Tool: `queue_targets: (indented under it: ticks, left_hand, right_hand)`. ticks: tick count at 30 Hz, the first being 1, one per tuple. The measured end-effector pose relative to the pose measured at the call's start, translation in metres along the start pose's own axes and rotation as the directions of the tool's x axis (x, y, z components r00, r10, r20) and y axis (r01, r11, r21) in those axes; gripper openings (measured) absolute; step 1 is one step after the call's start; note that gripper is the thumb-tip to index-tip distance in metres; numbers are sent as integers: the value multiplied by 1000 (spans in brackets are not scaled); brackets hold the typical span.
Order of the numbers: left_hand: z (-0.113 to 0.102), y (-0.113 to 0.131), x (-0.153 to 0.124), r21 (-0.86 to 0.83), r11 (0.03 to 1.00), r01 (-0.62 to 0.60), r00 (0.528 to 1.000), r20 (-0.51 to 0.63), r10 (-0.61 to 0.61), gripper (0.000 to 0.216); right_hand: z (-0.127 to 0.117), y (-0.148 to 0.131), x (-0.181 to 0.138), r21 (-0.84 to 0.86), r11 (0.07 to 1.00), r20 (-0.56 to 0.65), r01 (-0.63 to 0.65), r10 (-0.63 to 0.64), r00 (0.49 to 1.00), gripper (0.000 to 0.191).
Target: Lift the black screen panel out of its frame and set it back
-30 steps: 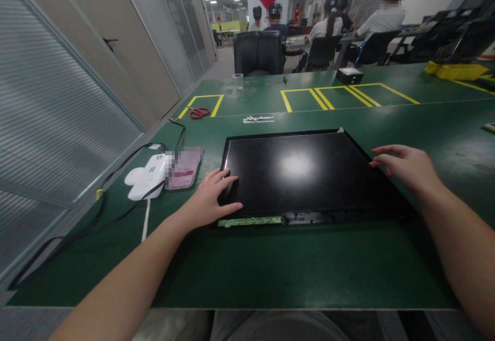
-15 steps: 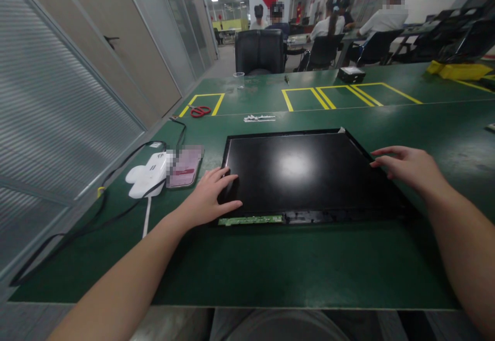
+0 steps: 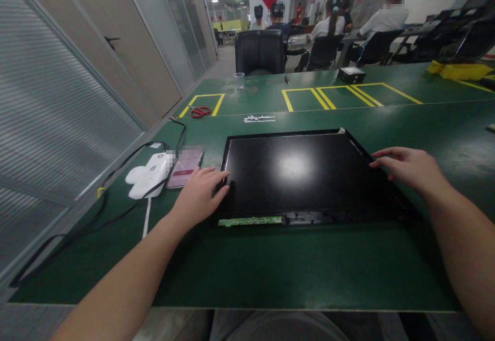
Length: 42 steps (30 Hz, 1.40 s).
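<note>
A black flat display panel [image 3: 301, 173] lies face up on the green table [image 3: 270, 263], with a narrow green circuit strip [image 3: 250, 221] along its near edge. My left hand [image 3: 199, 196] rests at the panel's left edge, fingers curled over the rim. My right hand [image 3: 410, 168] lies on the panel's right edge with fingers stretched out flat. Neither hand lifts the panel.
A phone [image 3: 184, 168] and a white power adapter [image 3: 147, 176] with cables lie left of the panel. Red scissors [image 3: 200, 111], a cup [image 3: 238, 79], a small black box [image 3: 350, 75] and yellow-taped squares are farther back. People sit at desks beyond a black chair [image 3: 260, 52].
My left hand has slid left off the panel's surface to its left edge. The right hand and the panel have hardly moved.
</note>
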<state>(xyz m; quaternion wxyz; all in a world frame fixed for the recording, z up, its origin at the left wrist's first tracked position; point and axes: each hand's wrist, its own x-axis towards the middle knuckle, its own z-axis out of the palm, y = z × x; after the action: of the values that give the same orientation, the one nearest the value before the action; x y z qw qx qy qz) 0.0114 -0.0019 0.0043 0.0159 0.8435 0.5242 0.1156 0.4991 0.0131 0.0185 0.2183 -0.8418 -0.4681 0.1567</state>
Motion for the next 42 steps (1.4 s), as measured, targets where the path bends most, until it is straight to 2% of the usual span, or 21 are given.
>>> queue_targets:
  ticks: [5, 8, 16, 19, 25, 37, 42]
  left_hand:
    - [-2, 9, -4, 99, 995, -17, 1000, -10, 18, 39]
    - [-3, 14, -5, 136, 990, -33, 999, 8, 33, 46]
    - [-10, 26, -8, 201, 979, 45, 998, 29, -52, 49]
    - [-8, 24, -7, 143, 989, 43, 998, 42, -49, 53]
    - [-6, 15, -3, -15, 993, 114, 992, 56, -113, 60]
    - [-7, 12, 0, -190, 964, 188, 981, 78, -176, 59]
    - [-8, 9, 2, -238, 955, 179, 983, 73, -166, 54]
  right_hand:
    - [1, 1, 1, -39, 999, -15, 28, -28, 999, 33]
    - [2, 0, 0, -77, 996, -19, 37, -38, 999, 33]
    - [6, 8, 4, -100, 990, 11, 104, -103, 995, 37]
    - [7, 8, 4, -101, 988, 23, 114, -112, 993, 36]
    - [6, 2, 0, -101, 991, 9, 85, -85, 996, 37]
    - [7, 0, 0, -73, 996, -13, 53, -54, 998, 36]
    - [7, 1, 0, -77, 995, -21, 65, -67, 998, 36]
